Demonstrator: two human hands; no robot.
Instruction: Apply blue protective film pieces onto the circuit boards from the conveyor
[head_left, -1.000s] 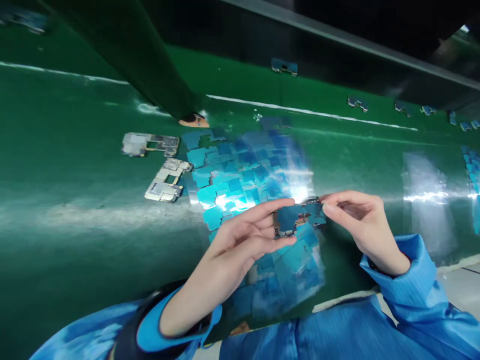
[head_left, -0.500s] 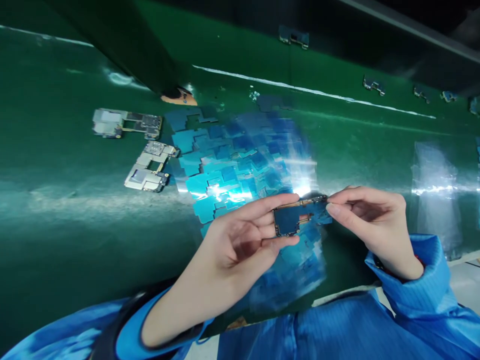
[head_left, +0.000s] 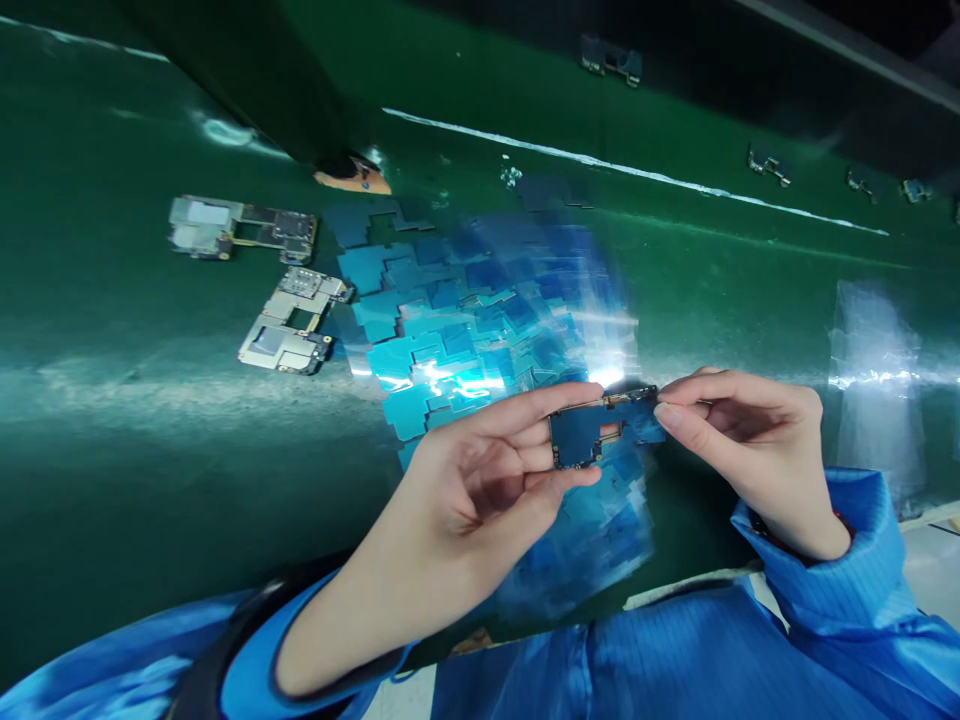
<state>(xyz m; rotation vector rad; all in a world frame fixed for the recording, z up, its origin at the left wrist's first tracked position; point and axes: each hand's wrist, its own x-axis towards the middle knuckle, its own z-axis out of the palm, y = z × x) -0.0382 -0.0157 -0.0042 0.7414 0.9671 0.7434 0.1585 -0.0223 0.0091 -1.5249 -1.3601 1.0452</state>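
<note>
My left hand (head_left: 517,480) holds a small phone circuit board (head_left: 611,400) along its edges, between the thumb below and the fingers above. A dark blue film (head_left: 576,436) covers the broad part of the board's face, and a small cutout shows beside it. At the board's right end, my right hand (head_left: 739,430) is closed in a pinch of thumb and index finger on the blue film's edge. Whether those fingertips also grip the board is hidden. Beneath both hands spreads a layer of overlapping blue film pieces (head_left: 420,365), cut in stepped shapes.
Two bare circuit boards (head_left: 244,228) (head_left: 289,325) lie left of the films. More boards (head_left: 611,62) (head_left: 769,166) are spaced along the green table's (head_left: 150,450) far side. A dark post (head_left: 300,100) stands behind the films. Clear plastic sheeting (head_left: 876,385) lies at right.
The view has shifted slightly. Both hands keep nearly the same hold on the board and film, with little visible movement.
</note>
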